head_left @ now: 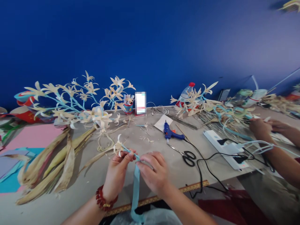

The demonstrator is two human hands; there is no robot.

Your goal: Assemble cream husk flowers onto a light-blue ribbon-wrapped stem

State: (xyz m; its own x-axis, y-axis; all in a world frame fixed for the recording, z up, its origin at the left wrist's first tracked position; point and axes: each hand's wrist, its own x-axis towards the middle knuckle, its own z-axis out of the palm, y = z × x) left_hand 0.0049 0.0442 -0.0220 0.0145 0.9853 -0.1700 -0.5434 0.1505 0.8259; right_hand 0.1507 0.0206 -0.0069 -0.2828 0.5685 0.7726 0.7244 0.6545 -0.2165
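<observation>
Between the thumb and fingers of my left hand [122, 167] is the stem of a cream corn-husk flower [118, 146], its petals pointing up and left. Light-blue floral tape [135, 190] covers the stem and hangs from it as a long strip past the table edge. My right hand [153, 172] pinches the stem's lower end, where the strip joins it. The tips of my right fingers partly hide that spot. A red bead bracelet [103, 200] circles my left wrist.
Finished flower branches [70, 103] stand at the back left, above dried corn husks [65, 156] and coloured paper [35, 136]. A blue glue gun [171, 132], black-handled scissors [187, 157] and a power strip [225, 150] with cords lie right. Another person's hands [264, 128] work at far right.
</observation>
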